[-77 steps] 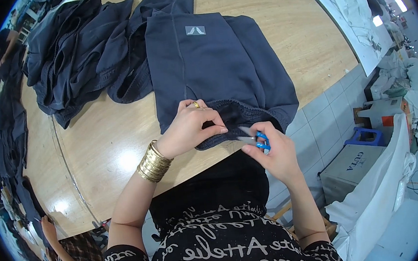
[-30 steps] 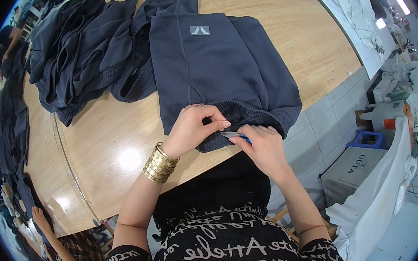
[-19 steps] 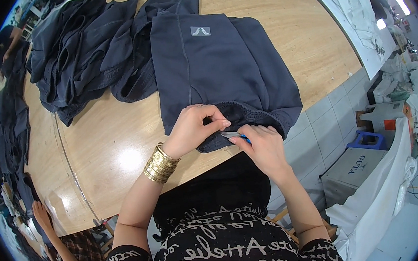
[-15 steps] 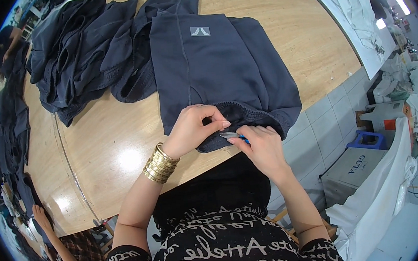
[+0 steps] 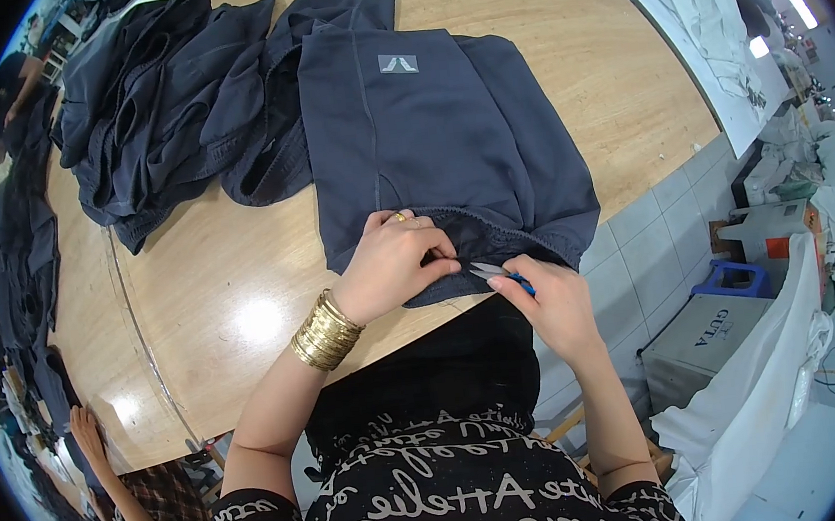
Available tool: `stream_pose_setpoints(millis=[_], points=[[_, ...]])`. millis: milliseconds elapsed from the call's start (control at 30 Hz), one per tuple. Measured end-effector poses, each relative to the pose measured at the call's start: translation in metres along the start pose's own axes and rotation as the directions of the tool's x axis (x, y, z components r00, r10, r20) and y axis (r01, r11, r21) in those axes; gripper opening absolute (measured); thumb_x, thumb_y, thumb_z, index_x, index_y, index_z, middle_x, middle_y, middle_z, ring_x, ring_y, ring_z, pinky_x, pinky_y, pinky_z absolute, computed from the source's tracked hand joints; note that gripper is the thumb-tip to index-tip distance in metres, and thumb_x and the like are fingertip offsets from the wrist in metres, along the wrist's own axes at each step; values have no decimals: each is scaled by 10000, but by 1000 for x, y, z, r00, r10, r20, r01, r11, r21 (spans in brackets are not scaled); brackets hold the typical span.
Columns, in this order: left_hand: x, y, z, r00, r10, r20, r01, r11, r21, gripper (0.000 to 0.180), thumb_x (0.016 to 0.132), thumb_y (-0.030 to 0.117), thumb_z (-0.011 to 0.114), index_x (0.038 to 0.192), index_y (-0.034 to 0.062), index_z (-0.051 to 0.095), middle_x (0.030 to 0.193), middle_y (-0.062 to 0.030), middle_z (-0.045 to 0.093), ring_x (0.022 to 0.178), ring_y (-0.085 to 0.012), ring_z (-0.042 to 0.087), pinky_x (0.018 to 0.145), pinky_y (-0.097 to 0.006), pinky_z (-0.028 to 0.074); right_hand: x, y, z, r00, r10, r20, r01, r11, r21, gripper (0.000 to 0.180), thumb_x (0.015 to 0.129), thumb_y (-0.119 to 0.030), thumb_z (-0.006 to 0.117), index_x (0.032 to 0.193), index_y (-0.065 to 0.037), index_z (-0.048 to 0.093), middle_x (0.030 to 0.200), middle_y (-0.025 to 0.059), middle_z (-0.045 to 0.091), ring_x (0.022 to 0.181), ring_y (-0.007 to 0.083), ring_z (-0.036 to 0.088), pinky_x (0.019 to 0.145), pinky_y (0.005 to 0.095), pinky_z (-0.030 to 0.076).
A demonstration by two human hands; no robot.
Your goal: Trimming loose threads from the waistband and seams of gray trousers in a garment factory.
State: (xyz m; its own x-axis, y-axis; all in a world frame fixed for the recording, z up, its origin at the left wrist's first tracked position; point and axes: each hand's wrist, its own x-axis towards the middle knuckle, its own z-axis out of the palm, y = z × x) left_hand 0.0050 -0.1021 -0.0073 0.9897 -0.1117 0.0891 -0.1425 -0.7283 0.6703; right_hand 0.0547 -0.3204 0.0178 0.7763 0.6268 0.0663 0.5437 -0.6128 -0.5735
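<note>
Dark grey-blue shorts lie on the table with their gathered elastic waistband toward me and held agape. At the left part of this band, my left hand has its thumb and fingers pinched on the fabric; several gold bangles circle the wrist. Small thread snips with pale blades and a blue handle are in my right hand. Their tips point left, toward the left fingertips, a little apart from them. Whether a thread lies between the blades is too small to tell.
More dark garments are heaped at the left on the wooden table. Beyond the table's right edge stand a grey box, a blue plastic stool and white cloth. Another person's hand rests on dark fabric at far left.
My right hand has drawn back slightly right and down with the snips, so more of the blue handle shows. The left hand has rolled a little, its fingers curling further over the band.
</note>
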Motion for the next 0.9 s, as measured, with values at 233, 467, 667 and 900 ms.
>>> stream_pose_setpoints(millis=[233, 467, 667, 900], points=[[-4, -5, 11, 993, 101, -65, -90, 984, 156, 108, 803, 228, 707, 782, 127, 677, 756, 12, 643, 768, -168, 601, 976, -441, 336, -2, -2, 0, 998, 31, 62, -30, 1000, -8, 251, 841, -302, 686, 880, -59, 636, 694, 112, 610, 613, 287, 590, 568, 357, 448], [4, -6, -10, 980, -123, 158, 149, 975, -163, 142, 883, 253, 650, 834, 121, 633, 740, 46, 654, 728, -120, 608, 1076, -462, 262, -1, -6, 15, 996, -83, -19, 81, 994, -73, 253, 830, -309, 692, 821, -67, 617, 644, 90, 593, 600, 272, 593, 581, 367, 454], [3, -6, -11, 969, -150, 198, 190, 961, -199, 156, 900, 267, 635, 843, 122, 623, 741, 57, 650, 746, -97, 608, 1093, -481, 236, -3, -2, 23, 997, -69, -47, 64, 993, -95, 242, 829, -296, 694, 813, -69, 612, 635, 86, 588, 595, 268, 591, 573, 368, 449], [7, -6, -15, 965, -138, 222, 190, 953, -235, 159, 904, 268, 630, 838, 124, 618, 722, 59, 628, 727, -98, 592, 1099, -486, 229, 3, 2, 27, 992, -102, -74, 95, 991, -94, 236, 822, -289, 699, 826, -74, 601, 664, 66, 596, 617, 254, 593, 589, 360, 445]])
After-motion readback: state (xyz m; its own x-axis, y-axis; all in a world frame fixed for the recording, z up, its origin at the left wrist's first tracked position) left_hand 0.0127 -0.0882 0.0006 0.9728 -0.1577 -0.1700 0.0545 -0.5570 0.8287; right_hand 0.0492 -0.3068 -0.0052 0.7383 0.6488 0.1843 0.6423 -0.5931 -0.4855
